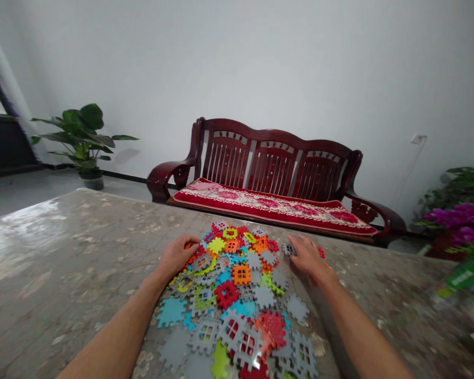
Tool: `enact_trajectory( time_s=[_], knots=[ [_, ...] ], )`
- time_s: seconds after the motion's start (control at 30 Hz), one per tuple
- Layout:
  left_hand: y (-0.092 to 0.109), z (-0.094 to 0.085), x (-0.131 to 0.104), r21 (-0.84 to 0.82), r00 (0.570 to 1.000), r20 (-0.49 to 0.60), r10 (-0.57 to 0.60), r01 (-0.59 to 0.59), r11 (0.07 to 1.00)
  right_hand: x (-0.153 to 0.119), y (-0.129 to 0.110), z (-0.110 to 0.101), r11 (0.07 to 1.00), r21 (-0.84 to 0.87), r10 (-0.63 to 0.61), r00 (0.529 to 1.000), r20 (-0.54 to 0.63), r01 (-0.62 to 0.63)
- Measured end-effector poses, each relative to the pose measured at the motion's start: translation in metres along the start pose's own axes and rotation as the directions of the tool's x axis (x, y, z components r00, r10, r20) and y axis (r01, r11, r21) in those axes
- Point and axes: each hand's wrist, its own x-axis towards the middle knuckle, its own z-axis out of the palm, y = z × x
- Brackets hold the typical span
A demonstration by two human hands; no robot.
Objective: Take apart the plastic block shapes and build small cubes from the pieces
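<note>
A heap of colourful interlocking plastic tiles [240, 275] lies on the table between my hands. Notched edges show on the tiles, and some have window cut-outs. My left hand [179, 257] rests against the heap's far left side, fingers stretched and slightly curved, with an orange tile [188, 245] showing between finger and thumb. On the far right side, my right hand [308, 257] has its fingertips and thumb around a grey window tile [288, 249]. Red and orange bits show just beyond that hand. In front lie grey window tiles [204, 335] and a red tile [226, 293].
The table [82, 252] has a patterned, glossy cover. Behind it stands a dark red wooden bench [270, 163] with a red floral cushion [268, 202]. A potted plant [85, 137] is at left. Purple flowers [464, 221] and a green package [464, 276] are at right.
</note>
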Motion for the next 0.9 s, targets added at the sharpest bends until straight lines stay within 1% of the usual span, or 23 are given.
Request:
enact_trajectory(
  time_s=[0.2, 0.37, 0.47, 0.67, 0.9],
  knots=[
    [-0.001, 0.001, 0.000, -0.022, 1.000, 0.005, -0.019, 0.019, 1.000, 0.006, 0.007, -0.004, 0.998, 0.054, -0.037, 0.999, 0.027, 0.035],
    [-0.003, 0.002, 0.000, -0.020, 1.000, 0.000, -0.016, 0.016, 1.000, 0.011, 0.017, -0.008, 0.995, 0.095, 0.016, 1.000, 0.003, -0.017],
    [-0.003, 0.002, 0.000, -0.020, 1.000, 0.004, -0.013, 0.013, 1.000, 0.014, 0.022, -0.008, 0.994, 0.113, 0.014, 1.000, 0.014, -0.015],
    [-0.001, 0.000, 0.000, -0.027, 1.000, 0.018, 0.000, 0.001, 1.000, 0.017, 0.020, -0.002, 0.994, 0.103, -0.027, 0.999, 0.047, 0.022],
    [-0.003, 0.001, 0.000, -0.019, 1.000, 0.001, -0.008, 0.008, 1.000, 0.017, 0.021, 0.002, 0.992, 0.115, -0.066, 0.994, 0.083, 0.056]
  ],
)
